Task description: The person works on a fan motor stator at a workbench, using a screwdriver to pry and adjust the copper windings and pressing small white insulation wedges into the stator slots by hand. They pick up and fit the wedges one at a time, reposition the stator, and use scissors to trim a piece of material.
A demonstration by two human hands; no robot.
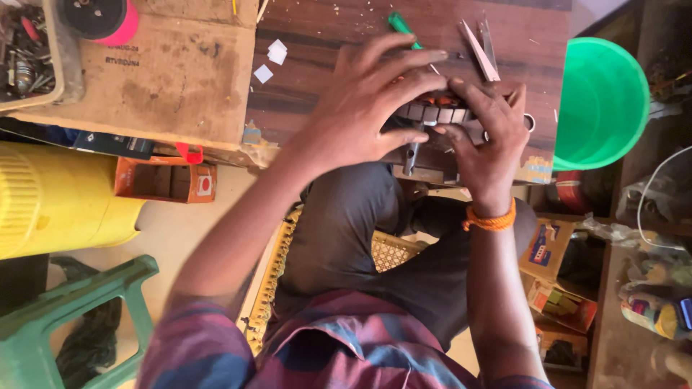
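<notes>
Both hands clamp a grey slotted metal part (436,115) at the worktop (324,43) edge. Left hand (367,101) lies over its left side, fingers spread; right hand (486,137) has a closed grip on its right side, w/ orange wristband (490,220). Green screwdriver (400,27) & tweezers (479,50) lie just beyond. Green bucket (602,101) to the right, cardboard (166,72) to the left.

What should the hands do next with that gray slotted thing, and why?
Probably steady it first: the left hand covers the slotted part from above while the right hand pinches its edge at the table rim, so a firm grip looks wise before pressing anything in.
</notes>
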